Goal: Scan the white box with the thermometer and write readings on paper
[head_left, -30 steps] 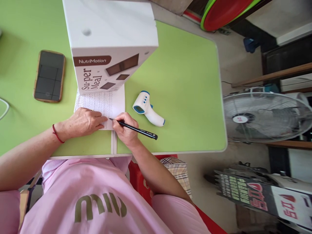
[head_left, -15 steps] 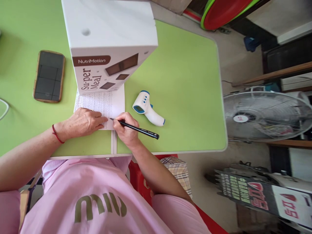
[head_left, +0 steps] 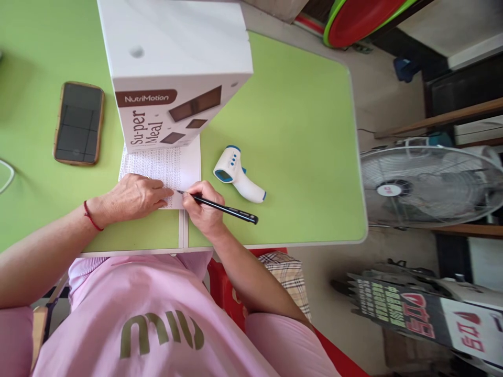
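Observation:
A sheet of paper (head_left: 190, 165) covered in rows of small handwriting lies near the table edge. My left hand (head_left: 141, 196) rests on it, palm down, holding nothing, its fingers laid loosely toward the right. In my right hand (head_left: 204, 207) is a black pen (head_left: 238, 212), gripped close to its tip, which meets the paper just right of my left fingertips. Over the paper's far part stands a white NutriMotion box (head_left: 181, 47). To the right of the paper lies a white and blue infrared thermometer (head_left: 239, 175).
A phone (head_left: 79, 123) in a brown case lies left of the box on the green table (head_left: 306, 141). At the far left is a white cable (head_left: 10, 178). Beyond the right table edge stands a fan (head_left: 428, 186). A red chair (head_left: 222, 285) is below the near edge.
The pen's back end has shifted very slightly to the right. My left hand has stayed on the paper, and the objects on the table have kept their places.

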